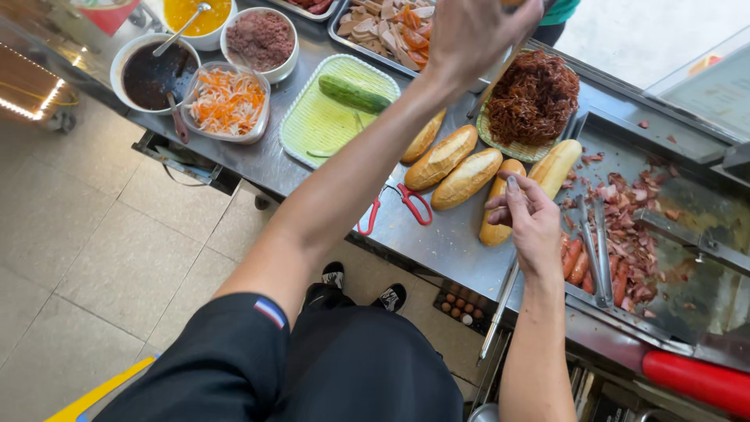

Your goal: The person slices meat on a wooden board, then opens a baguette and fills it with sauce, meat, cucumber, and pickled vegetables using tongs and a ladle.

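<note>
My left hand reaches far over the steel counter, fingers closed on a thin stick-like utensil that slants down beside a green basket of dark shredded meat. My right hand hovers with half-curled fingers over a baguette at the counter's near edge, and I see nothing held in it. More baguettes lie side by side just to the left, and one sits past my right hand.
Red-handled scissors lie by the loaves. A cucumber rests on a green tray. Bowls of dark sauce, pickled carrot and minced meat stand left. The griddle at right holds chopped sausage and tongs.
</note>
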